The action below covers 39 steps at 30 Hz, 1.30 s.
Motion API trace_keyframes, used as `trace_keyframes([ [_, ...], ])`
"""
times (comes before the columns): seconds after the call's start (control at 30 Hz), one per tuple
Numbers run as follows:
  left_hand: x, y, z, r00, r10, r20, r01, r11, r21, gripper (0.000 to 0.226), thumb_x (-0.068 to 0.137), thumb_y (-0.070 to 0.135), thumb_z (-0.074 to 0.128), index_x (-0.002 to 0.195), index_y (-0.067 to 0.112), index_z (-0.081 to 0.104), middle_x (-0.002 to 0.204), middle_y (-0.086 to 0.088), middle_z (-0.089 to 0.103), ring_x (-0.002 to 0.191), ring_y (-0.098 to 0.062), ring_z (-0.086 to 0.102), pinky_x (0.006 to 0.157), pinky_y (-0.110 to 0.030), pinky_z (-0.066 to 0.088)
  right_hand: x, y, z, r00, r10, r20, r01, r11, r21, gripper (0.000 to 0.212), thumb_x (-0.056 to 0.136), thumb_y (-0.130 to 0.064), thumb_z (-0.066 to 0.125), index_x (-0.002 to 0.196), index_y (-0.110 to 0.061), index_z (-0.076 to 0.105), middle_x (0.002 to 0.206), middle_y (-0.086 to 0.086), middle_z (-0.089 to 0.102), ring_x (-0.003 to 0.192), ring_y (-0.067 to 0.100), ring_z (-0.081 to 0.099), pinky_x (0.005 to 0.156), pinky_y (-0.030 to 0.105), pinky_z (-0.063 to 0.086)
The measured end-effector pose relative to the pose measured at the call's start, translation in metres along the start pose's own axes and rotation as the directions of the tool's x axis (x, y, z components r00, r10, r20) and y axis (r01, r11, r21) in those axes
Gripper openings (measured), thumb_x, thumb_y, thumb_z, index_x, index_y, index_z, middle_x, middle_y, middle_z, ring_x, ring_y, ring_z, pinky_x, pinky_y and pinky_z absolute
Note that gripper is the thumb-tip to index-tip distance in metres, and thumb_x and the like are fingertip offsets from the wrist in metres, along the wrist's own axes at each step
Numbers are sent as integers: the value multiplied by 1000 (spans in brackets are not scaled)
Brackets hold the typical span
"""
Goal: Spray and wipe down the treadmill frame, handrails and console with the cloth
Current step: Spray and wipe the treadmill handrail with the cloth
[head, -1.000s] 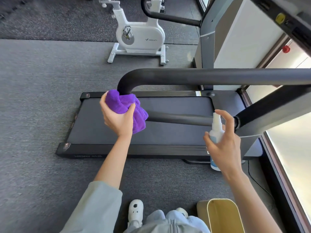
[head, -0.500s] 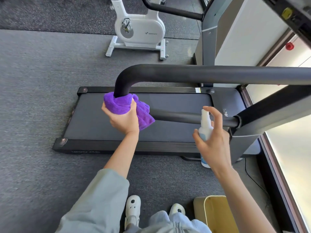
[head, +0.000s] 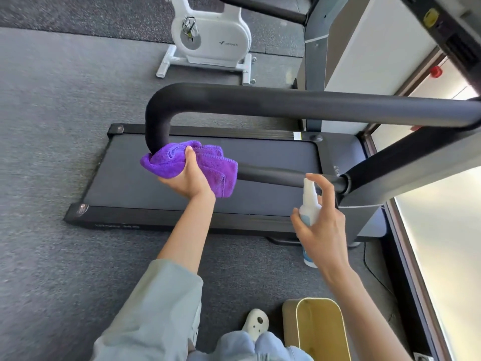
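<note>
**Wiping a treadmill handrail with a purple cloth**

Seen from a camera on the person's head looking down, two bare forearms reach over a black treadmill lying across grey carpet. The left hand grips a bunched purple cloth, fingers curled under it and thumb on top, and presses it around the black handrail at the bend where the thick upper bar curves down to meet a thinner lower bar. The cloth wraps that lower bend and hangs toward the right.

The right hand holds a small white spray bottle upright, fingers wrapped around its body and the forefinger arched over the nozzle on top. The bottle sits just beside the thinner bar, near where it joins the slanted black upright. A pale blue label shows on the bottle; its writing is too small to read.

Faint lettering runs along the treadmill's near edge and cannot be read. Beyond the treadmill stands a white exercise bike with grey writing on its casing that seems to read "MERACH". A yellow bin stands on the carpet near the person's white shoe. A light grey sleeve covers the left upper arm.
</note>
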State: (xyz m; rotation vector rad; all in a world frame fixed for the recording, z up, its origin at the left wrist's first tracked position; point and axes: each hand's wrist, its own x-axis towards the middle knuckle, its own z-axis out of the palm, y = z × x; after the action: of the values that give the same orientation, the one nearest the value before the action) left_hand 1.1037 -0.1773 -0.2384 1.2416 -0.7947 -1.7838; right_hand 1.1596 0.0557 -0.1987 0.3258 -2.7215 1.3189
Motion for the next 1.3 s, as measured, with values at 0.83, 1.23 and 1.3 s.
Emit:
trace_keyframes([
  [0.83, -145, -112, 53, 942, -334, 2, 334, 942, 44, 88, 67, 39, 87, 139, 27, 37, 116, 9, 62, 96, -12, 64, 92, -35, 52, 25, 83, -76, 996, 25, -88, -21, 999, 46, 69, 85, -2, 67, 128, -48, 38, 73, -5, 56, 57, 21, 52, 51, 47, 51],
  [1.23, -224, -162, 72, 854, -510, 105, 492, 856, 163, 98, 65, 44, 88, 144, 32, 31, 122, 5, 59, 102, -19, 62, 101, -38, 48, 9, 103, -109, 980, 94, -177, -97, 995, -5, 65, 84, -2, 67, 130, -36, 38, 68, -12, 48, 50, 17, 47, 50, 33, 43],
  [1.3, -222, -161, 70, 838, -531, 124, 511, 844, 162, 98, 63, 44, 88, 143, 32, 33, 121, 6, 60, 103, -18, 62, 102, -39, 48, 7, 99, -110, 981, 106, -163, -108, 994, -6, 64, 85, -2, 67, 131, -36, 37, 74, -6, 50, 52, 23, 48, 50, 42, 49],
])
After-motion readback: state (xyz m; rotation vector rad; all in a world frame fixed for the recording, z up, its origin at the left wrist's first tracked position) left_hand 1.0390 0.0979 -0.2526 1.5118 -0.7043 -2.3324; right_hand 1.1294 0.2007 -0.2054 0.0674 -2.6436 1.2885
